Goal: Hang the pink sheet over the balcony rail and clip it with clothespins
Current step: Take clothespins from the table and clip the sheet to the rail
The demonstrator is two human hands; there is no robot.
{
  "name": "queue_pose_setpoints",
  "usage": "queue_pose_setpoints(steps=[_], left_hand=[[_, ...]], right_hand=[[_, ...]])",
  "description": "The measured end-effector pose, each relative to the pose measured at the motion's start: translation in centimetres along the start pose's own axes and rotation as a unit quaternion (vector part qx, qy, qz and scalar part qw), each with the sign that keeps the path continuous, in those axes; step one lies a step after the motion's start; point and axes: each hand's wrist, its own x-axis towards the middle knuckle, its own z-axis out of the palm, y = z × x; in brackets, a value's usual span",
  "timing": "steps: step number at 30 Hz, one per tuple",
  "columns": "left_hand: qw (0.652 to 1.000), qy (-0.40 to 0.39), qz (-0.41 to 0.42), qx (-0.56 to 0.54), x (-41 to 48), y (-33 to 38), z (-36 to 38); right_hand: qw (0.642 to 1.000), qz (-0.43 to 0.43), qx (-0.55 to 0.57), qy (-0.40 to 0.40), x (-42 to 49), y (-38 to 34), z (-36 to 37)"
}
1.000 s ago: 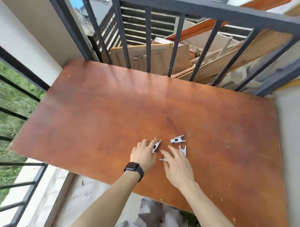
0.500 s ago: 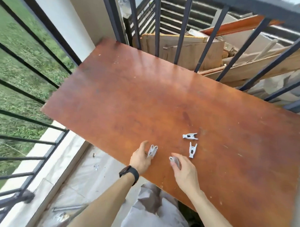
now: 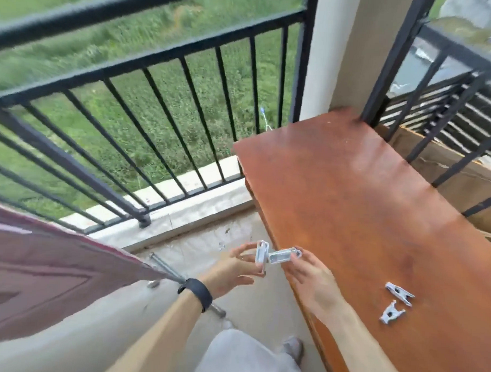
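Left hand (image 3: 237, 265): fingers pinched one white clothespin (image 3: 261, 254) — upright.
Right hand (image 3: 312, 274): fingers held a second clothespin (image 3: 283, 255) — tips nearly touched.

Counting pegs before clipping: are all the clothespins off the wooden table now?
No: two clothespins lie on the wooden table, while the left hand and right hand each hold one.

Pink sheet (image 3: 49, 268) draped; white clothespins (image 3: 396, 298) tabletop.

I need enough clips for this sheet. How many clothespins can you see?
4: one in the left hand, one in the right hand, two on the wooden table: and.
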Motion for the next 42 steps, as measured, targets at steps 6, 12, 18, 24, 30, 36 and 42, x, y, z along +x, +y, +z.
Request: queue_pose_setpoints(steps=[6,12,18,24,30,36,42], left_hand=[[0.987,0.101,0.073,-0.102,-5.9,0.7,-5.2],[0.955,0.255,0.151,0.034,-11.3,-0.8,-11.7],[0.927,0.292,0.221,0.076,-17.5,-0.8,-19.3],[0.885,0.352,0.261,0.157,-25.2,2.6,-24.9],[0.672,0.556,0.391,0.294,-35.1,12.6,-27.0],[0.542,0.586,0.341,0.497,-40.5,23.8,-27.6],[0.585,0.537,0.216,0.568,-40.9,28.6,-27.8]], right_hand=[[0.994,0.013,-0.070,-0.082,0.7,2.6,8.6],[0.970,0.003,-0.199,-0.143,0.5,7.3,16.1],[0.894,-0.074,-0.395,-0.196,0.5,9.8,23.8],[0.829,-0.141,-0.457,-0.292,-0.2,11.3,32.5],[0.824,-0.249,-0.412,-0.299,-0.3,9.4,38.9],[0.790,-0.355,-0.375,-0.331,-1.8,4.2,46.0],[0.763,-0.408,-0.356,-0.353,-2.2,0.7,50.2]])
